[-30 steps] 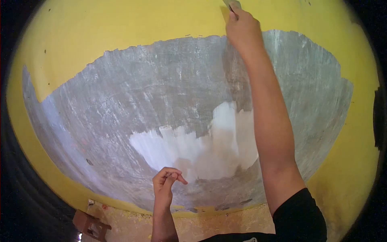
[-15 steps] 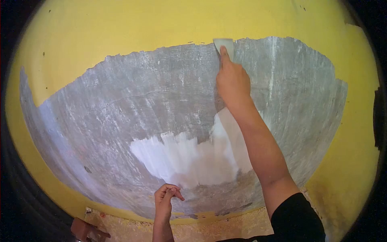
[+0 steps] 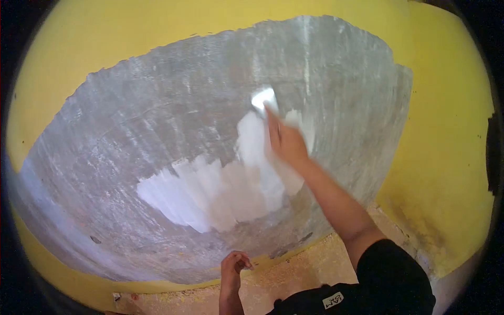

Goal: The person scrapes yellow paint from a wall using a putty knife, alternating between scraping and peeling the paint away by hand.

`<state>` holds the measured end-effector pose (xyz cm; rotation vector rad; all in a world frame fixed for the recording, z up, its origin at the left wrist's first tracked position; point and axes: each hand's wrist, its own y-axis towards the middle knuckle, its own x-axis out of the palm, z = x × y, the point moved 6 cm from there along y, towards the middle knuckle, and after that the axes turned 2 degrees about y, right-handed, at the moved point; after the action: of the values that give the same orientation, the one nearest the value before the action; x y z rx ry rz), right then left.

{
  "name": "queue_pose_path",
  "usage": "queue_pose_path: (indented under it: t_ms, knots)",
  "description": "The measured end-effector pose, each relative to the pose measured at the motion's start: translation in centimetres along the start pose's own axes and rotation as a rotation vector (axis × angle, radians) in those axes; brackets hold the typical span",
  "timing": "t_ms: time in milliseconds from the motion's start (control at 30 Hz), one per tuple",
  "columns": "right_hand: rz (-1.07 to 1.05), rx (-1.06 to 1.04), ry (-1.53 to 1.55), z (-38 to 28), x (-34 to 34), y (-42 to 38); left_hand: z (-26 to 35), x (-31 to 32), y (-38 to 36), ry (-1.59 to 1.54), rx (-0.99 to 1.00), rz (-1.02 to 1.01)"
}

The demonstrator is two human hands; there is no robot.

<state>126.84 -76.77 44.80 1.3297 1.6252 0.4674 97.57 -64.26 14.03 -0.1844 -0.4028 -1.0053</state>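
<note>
My right hand [image 3: 287, 143] is closed on a putty knife [image 3: 264, 100], its index finger stretched along the blade. The blade is raised over the grey scraped wall [image 3: 173, 100], just above the upper edge of a white coated patch [image 3: 181, 197]. Motion slightly blurs this hand. Low in the view, my left hand [image 3: 236, 265] hangs near the wall's lower edge, its fingers loosely curled and nothing visible in them.
Yellow paint [image 3: 105, 31] surrounds the grey area, and a second yellow wall [image 3: 446, 131] meets it on the right. Below lies a dusty floor [image 3: 304, 275] with yellow flakes along the wall. A dark object [image 3: 493, 152] stands at the right edge.
My right hand has brought the putty knife down from the grey area's top edge to near the white patch. My left hand sits slightly lower. The view has shifted and tilted rightward.
</note>
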Motion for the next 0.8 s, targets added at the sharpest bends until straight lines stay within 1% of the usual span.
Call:
queue_pose_path:
  t_ms: [33,67,100,133,167,233,333,367,400,433,500,567,633,667,700,733,767,800]
  knots:
    - [-0.191,0.146,-0.100,5.9,4.0,-6.6,-1.4,0.3,-0.8,0.012,-0.116,0.020]
    - [-0.242,0.098,-0.087,11.2,6.8,-15.2,-3.0,0.6,-1.7,0.018,-0.228,0.043]
    - [-0.690,0.290,-0.326,18.2,9.1,-25.5,-4.9,0.1,-2.6,0.028,-0.270,0.041]
    - [-0.804,0.320,-0.417,19.4,7.8,-33.5,-5.5,-0.3,-4.3,0.031,-0.273,0.052]
    - [-0.804,0.302,-0.412,21.7,6.6,-37.3,-6.0,-0.5,-5.7,0.082,-0.320,0.087]
    - [-0.860,0.229,-0.349,26.2,4.4,-39.0,-6.3,0.1,-7.0,0.137,-0.338,0.135]
    - [-0.997,0.106,-0.226,32.8,3.6,-39.4,-5.7,0.4,-10.3,0.133,-0.343,0.198]
    - [-1.055,0.080,-0.185,34.6,2.5,-40.1,-8.6,-2.4,-10.5,0.066,-0.340,0.279]
    - [-1.122,0.069,-0.144,36.5,0.7,-41.8,-11.9,-3.8,-11.2,-0.001,-0.354,0.356]
    - [-1.195,0.082,-0.096,38.6,-1.4,-45.4,-11.0,-0.5,-12.1,0.039,-0.416,0.485]
    - [-1.333,0.159,0.015,40.6,-7.6,-55.0,-16.5,0.1,-11.6,0.194,-0.456,0.520]
    - [-1.438,0.274,0.107,41.2,-17.2,-64.2,-18.4,6.9,-9.1,0.235,-0.463,0.409]
    - [-1.451,0.424,0.196,39.5,-26.7,-72.5,-19.9,15.5,-6.9,0.329,-0.525,0.171]
    - [-1.438,0.511,0.239,38.6,-31.7,-78.9,-21.3,19.0,-6.3,0.355,-0.563,0.107]
    - [-1.391,0.580,0.238,43.9,-27.5,-86.8,-22.5,23.0,-5.5,0.513,-0.534,-0.078]
    - [-2.022,1.202,-0.108,49.9,-21.7,-91.9,-23.9,26.6,-5.1,0.659,-0.485,-0.262]
    - [-1.516,1.208,0.145,49.4,-19.4,-88.8,-26.1,28.3,-5.1,0.798,-0.396,-0.409]
    - [-1.005,1.144,0.337,49.4,-17.4,-83.8,-25.7,31.5,-5.0,0.812,-0.396,-0.454]
